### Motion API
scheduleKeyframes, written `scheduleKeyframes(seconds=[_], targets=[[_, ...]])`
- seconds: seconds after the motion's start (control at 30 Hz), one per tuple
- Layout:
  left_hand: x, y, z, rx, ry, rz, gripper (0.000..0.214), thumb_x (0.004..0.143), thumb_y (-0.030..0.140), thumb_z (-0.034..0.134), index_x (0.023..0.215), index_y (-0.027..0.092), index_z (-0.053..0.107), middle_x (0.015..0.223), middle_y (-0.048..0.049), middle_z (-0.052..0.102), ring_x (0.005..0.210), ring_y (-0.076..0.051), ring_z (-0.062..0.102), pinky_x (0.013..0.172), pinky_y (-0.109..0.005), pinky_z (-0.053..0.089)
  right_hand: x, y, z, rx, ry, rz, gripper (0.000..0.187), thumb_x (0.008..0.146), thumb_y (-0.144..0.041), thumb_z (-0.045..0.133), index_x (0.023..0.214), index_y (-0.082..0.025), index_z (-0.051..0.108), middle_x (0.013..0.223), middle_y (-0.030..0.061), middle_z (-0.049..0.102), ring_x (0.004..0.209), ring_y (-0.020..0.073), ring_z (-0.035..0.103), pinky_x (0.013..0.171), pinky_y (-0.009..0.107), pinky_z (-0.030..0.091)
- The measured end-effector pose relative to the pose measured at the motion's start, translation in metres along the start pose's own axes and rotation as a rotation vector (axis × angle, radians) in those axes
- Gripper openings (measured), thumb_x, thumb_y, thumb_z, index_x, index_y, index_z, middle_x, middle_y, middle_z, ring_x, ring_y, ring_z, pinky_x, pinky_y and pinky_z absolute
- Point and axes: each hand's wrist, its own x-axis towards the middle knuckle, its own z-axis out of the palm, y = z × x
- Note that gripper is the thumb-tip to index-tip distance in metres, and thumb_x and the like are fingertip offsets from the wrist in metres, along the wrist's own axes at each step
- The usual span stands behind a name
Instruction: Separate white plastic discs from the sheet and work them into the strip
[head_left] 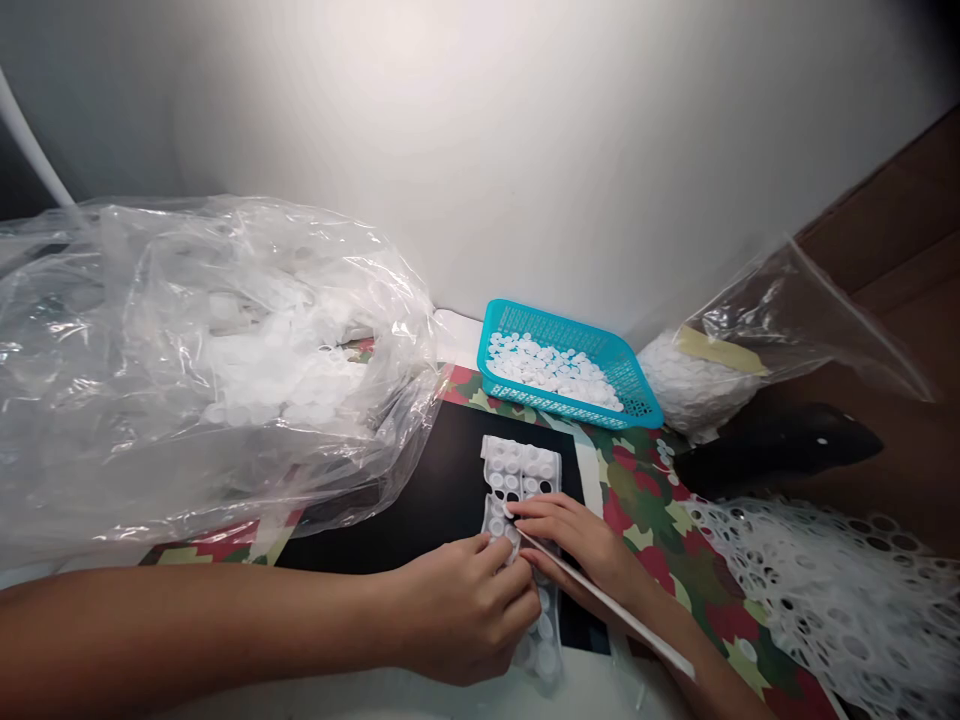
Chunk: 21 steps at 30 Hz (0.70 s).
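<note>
A clear plastic sheet with rows of round white pieces point(544, 462) lies lengthwise on a black mat point(450, 445); a few of its round spots show dark. My left hand point(480, 605) is closed over the sheet's left edge, fingers bent and pinched together; what is between them is hidden. From the right, my right hand point(589, 550) reaches over the sheet, fingertips beside a small white disc point(510, 509). A long thin white stick point(622, 612) runs between its thumb and fingers, back past the wrist. The sheet's middle is partly covered by both hands.
A turquoise basket point(645, 390) holding many white discs stands behind the mat. A large clear bag point(150, 350) of white pieces fills the left. To the right are another filled bag point(701, 390), a black object point(787, 445) and a heap of white perforated sheets point(847, 610).
</note>
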Motion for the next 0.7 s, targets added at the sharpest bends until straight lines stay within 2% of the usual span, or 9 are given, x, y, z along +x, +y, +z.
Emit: scheduleKeyframes(seconds=[0.3,0.7], targets=[[-0.0003,0.0008,0.0015,0.000,0.009,0.003,0.028,0.086,0.029,0.046,0.100,0.009,0.059,0.089,-0.0092,0.059,0.077,-0.023,0.055,0.067,-0.034,0.044,0.0027,-0.0025,-0.0020,-0.008,0.008,-0.003,0.015,0.091,-0.016,0.054,0.104,-0.018,0.060,0.110,0.0080,0.069,0.105,0.0189,0.061,0.093,0.035,0.052],[-0.0008,0.0010,0.0007,0.002,0.009,-0.001,0.028,0.085,0.028,0.045,0.100,0.009,0.060,0.089,-0.0094,0.059,0.076,-0.023,0.054,0.068,-0.034,0.045,0.0023,0.0006,0.0007,0.000,0.004,-0.004,0.015,0.091,-0.017,0.053,0.104,-0.019,0.059,0.111,0.0093,0.068,0.105,0.0202,0.061,0.091,0.037,0.053]])
